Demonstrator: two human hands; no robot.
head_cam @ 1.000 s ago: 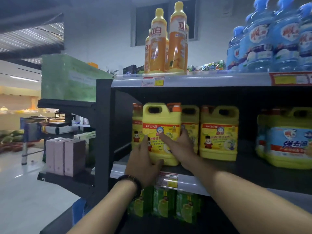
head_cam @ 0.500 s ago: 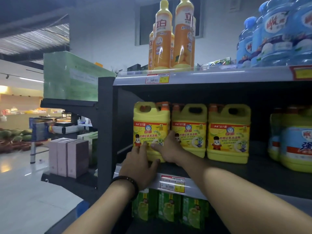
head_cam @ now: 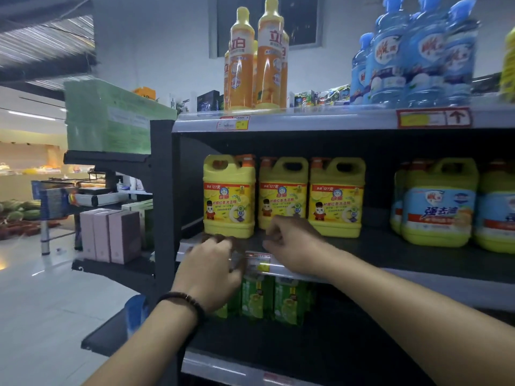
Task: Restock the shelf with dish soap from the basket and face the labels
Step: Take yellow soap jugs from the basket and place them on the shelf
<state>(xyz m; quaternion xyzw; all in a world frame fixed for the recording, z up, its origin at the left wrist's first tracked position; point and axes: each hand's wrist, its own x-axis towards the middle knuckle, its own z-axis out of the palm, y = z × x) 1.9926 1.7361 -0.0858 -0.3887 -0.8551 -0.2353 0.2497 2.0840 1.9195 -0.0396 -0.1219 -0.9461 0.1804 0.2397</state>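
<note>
Three yellow dish soap jugs point(head_cam: 283, 190) stand in a row on the middle shelf point(head_cam: 390, 253), labels facing out. The leftmost jug point(head_cam: 229, 196) sits just above the left hand point(head_cam: 211, 268), the middle one just behind the right hand point(head_cam: 292, 243). Both hands hold nothing, fingers loosely bent. The left hand is blurred at the shelf's front lip, and a price tag point(head_cam: 257, 264) lies between the hands.

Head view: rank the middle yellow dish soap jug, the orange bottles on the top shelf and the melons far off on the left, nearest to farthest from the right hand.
1. middle yellow jug: just behind the right hand, on the same shelf.
2. orange bottles: one shelf up, slightly left.
3. melons: far left, across the shop floor.
</note>
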